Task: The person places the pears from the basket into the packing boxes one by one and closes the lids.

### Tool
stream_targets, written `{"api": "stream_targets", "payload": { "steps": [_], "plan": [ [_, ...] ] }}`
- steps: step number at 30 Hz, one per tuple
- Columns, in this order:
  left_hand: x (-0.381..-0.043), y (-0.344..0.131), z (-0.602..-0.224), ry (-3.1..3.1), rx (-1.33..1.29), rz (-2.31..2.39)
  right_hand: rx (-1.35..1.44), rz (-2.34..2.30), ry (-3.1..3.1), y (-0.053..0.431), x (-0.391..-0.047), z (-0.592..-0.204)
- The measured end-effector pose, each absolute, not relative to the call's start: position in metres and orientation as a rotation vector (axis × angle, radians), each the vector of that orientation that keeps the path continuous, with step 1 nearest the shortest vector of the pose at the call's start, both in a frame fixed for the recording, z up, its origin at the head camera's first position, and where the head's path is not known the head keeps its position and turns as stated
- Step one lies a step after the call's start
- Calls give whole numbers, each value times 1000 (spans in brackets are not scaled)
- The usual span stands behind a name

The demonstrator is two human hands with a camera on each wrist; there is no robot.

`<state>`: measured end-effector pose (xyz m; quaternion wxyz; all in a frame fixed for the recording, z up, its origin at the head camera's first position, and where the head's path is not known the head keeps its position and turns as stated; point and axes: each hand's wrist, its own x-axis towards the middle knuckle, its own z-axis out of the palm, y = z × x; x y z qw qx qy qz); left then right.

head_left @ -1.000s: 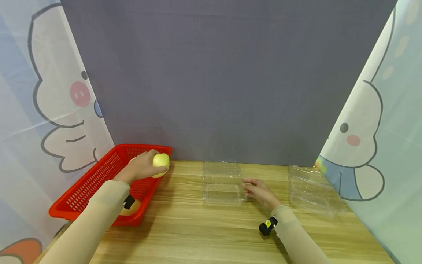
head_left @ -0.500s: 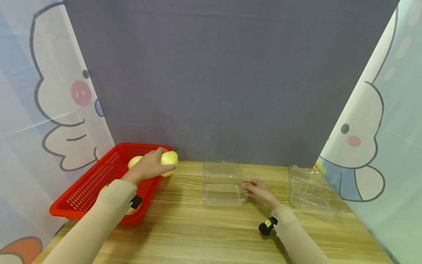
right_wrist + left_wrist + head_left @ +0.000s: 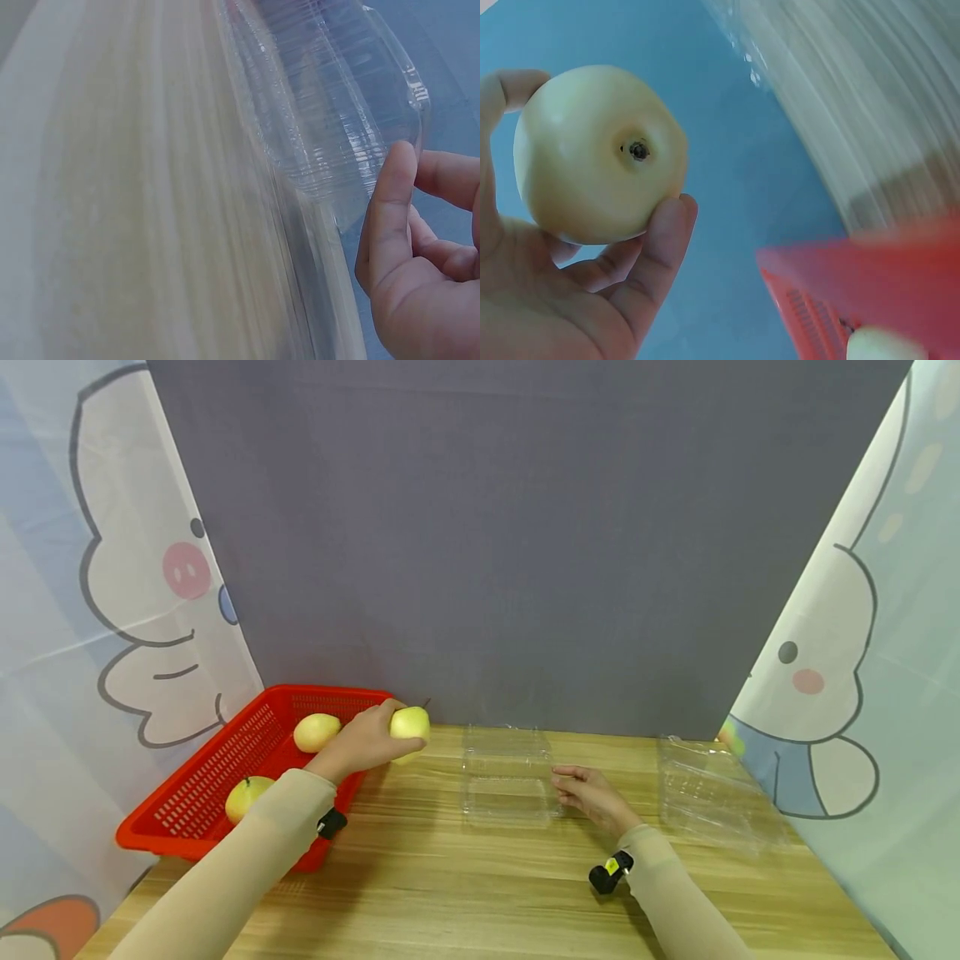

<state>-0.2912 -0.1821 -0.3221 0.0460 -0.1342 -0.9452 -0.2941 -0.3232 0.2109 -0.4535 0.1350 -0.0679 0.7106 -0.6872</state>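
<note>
In the head view my left hand [image 3: 366, 745] holds a yellow pear [image 3: 409, 724] in the air just beyond the right rim of the red basket [image 3: 255, 732]. The left wrist view shows the fingers curled round the pear [image 3: 592, 161], its dimpled end facing the camera. On the table in the middle stands a clear plastic box [image 3: 510, 799] with its lid up at the back. My right hand [image 3: 592, 797] pinches the right edge of this box; thumb and fingertip meet at the rim of the plastic box [image 3: 352, 112] in the right wrist view.
Inside the basket lie more pears, one toward the back [image 3: 316, 732] and another nearer me [image 3: 247, 797]. Further clear plastic packaging [image 3: 708, 789] rests at the right of the wooden table [image 3: 480, 893]. A grey curtain [image 3: 480, 543] hangs behind the table.
My left hand has moved right with the pear, from over the basket to past its right rim. Pears in the basket have come into view. My right hand stays at the plastic box.
</note>
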Motion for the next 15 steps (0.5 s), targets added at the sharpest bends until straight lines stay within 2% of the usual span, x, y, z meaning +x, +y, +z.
{"api": "stream_targets", "payload": {
  "steps": [15],
  "plan": [
    [-290, -147, -336, -2875, -492, -939, -152, -2021, 2024, 210, -321, -452]
  ]
}}
